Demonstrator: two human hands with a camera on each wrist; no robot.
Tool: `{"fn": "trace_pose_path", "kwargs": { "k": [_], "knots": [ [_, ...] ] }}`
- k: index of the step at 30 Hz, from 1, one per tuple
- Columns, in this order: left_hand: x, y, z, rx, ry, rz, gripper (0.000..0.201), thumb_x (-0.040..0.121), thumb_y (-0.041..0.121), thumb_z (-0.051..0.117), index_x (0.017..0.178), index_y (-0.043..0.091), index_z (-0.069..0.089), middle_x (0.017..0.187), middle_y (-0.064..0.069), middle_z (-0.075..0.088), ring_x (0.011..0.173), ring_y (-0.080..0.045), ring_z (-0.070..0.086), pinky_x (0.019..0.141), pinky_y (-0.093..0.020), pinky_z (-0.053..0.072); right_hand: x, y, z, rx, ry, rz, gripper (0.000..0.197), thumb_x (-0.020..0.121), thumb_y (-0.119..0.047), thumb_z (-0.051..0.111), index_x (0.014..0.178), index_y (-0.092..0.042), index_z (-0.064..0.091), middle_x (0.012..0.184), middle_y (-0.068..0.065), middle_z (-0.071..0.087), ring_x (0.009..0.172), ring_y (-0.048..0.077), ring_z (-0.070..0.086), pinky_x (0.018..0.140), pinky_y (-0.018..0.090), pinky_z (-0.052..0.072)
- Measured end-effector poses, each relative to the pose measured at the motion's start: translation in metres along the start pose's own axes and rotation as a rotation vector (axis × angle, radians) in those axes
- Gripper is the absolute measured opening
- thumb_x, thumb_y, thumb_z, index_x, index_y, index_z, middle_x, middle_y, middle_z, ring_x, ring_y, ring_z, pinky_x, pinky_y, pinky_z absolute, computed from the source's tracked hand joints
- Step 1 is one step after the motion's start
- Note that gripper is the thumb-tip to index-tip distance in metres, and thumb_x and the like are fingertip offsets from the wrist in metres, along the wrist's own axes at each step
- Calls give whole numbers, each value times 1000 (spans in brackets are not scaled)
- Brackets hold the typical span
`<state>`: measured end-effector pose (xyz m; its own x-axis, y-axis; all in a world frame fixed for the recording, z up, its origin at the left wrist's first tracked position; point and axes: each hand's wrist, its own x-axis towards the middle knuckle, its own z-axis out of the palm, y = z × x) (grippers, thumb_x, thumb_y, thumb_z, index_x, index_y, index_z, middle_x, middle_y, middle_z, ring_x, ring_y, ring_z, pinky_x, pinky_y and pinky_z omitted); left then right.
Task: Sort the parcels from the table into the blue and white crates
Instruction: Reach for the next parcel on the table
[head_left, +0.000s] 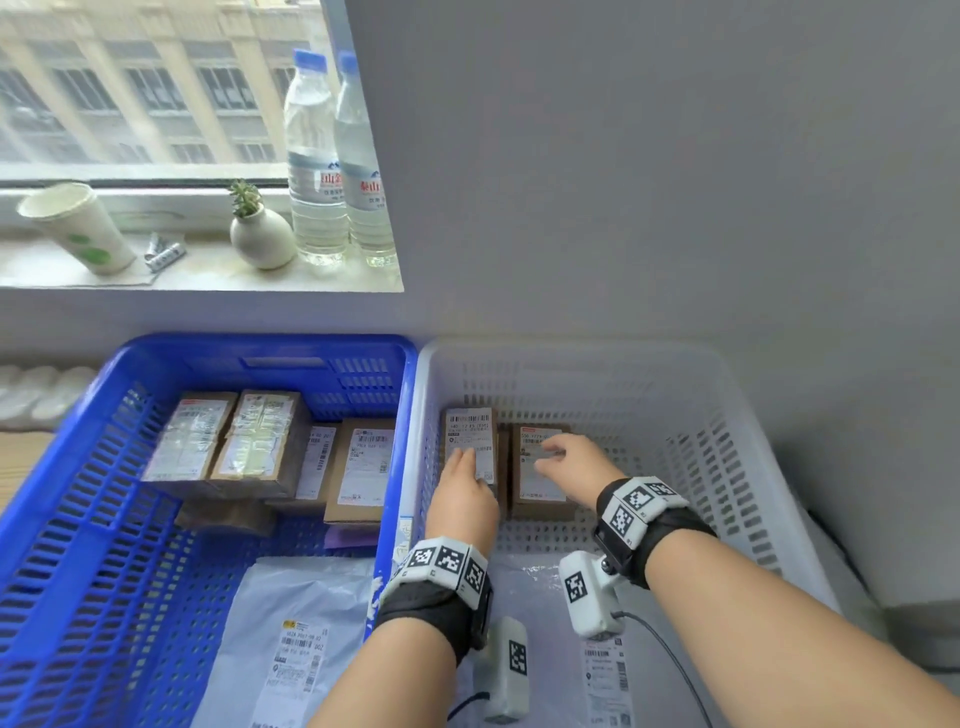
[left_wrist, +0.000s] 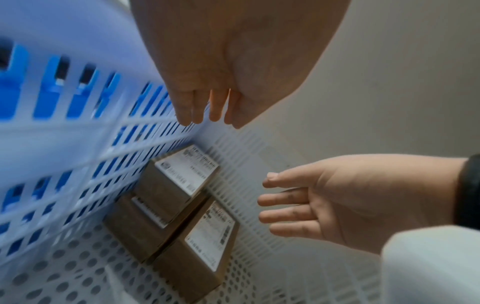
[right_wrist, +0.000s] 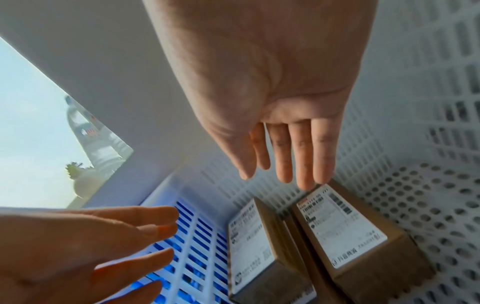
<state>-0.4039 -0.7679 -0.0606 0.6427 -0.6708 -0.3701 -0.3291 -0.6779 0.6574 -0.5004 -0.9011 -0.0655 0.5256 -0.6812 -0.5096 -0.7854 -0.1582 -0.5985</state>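
Observation:
The white crate (head_left: 571, 353) stands to the right of the blue crate (head_left: 249, 345). At its far left lie brown labelled boxes: a left box (head_left: 470, 431) (left_wrist: 182, 174) (right_wrist: 249, 236) stacked on a lower one, and a right box (head_left: 540, 488) (left_wrist: 207, 232) (right_wrist: 342, 230) beside them. My left hand (head_left: 465, 467) (left_wrist: 205, 109) hovers over the left box with straight fingers and holds nothing. Over the right box my right hand (head_left: 563, 460) (right_wrist: 285, 164) is spread, also holding nothing. The wrist views show a gap between both hands and the boxes.
The blue crate holds several brown boxes (head_left: 260, 441) and a grey mailer bag (head_left: 291, 623). A pale labelled bag (head_left: 605, 675) lies at the near end of the white crate. Water bottles (head_left: 317, 156), a small vase (head_left: 262, 234) and a paper cup (head_left: 78, 228) stand on the windowsill.

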Motion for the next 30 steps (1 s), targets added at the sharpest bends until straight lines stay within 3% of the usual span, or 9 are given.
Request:
{"fn": "trace_pose_path", "kwargs": {
  "k": [4, 13, 18, 20, 23, 30],
  "knots": [
    [-29, 20, -26, 27, -11, 85, 52, 102, 10, 33, 153, 13, 29, 162, 1, 21, 148, -13, 22, 117, -25, 18, -49, -21, -20, 27, 68, -36, 44, 98, -24, 58, 139, -11, 51, 142, 7, 53, 127, 23, 52, 108, 36, 41],
    [-89, 36, -88, 126, 26, 247, 51, 102, 12, 37, 152, 14, 31, 159, -2, 28, 146, -17, 28, 116, -31, 25, -150, -60, -31, 13, 177, -105, 42, 97, -24, 58, 137, -12, 54, 136, 6, 58, 125, 21, 54, 103, 30, 40],
    [-134, 23, -126, 132, 110, 237, 46, 102, 13, 39, 148, 13, 36, 154, -2, 35, 140, -18, 37, 111, -30, 31, -195, -85, -23, -38, 167, -188, 41, 97, -28, 58, 135, -15, 56, 134, 5, 59, 120, 20, 56, 102, 32, 44],
    [-153, 11, -139, 132, 146, 216, 49, 102, 15, 40, 151, 13, 32, 158, -2, 30, 144, -17, 32, 114, -29, 27, -213, -97, -17, -54, 163, -241, 41, 96, -29, 58, 135, -17, 56, 133, 4, 59, 120, 20, 56, 102, 35, 45],
    [-180, -14, -153, 143, 206, 157, 53, 101, 16, 40, 153, 13, 28, 160, -4, 26, 147, -17, 25, 118, -31, 21, -240, -113, -1, -76, 147, -325, 41, 96, -29, 58, 136, -17, 56, 132, 3, 60, 119, 19, 57, 100, 32, 45],
    [-259, -76, -182, 114, 337, 42, 52, 100, 15, 43, 151, 10, 33, 156, -6, 34, 142, -22, 34, 117, -32, 25, -304, -140, 58, -157, 66, -483, 41, 95, -29, 59, 134, -18, 57, 129, 4, 62, 116, 18, 59, 96, 28, 44]
  ]
}}
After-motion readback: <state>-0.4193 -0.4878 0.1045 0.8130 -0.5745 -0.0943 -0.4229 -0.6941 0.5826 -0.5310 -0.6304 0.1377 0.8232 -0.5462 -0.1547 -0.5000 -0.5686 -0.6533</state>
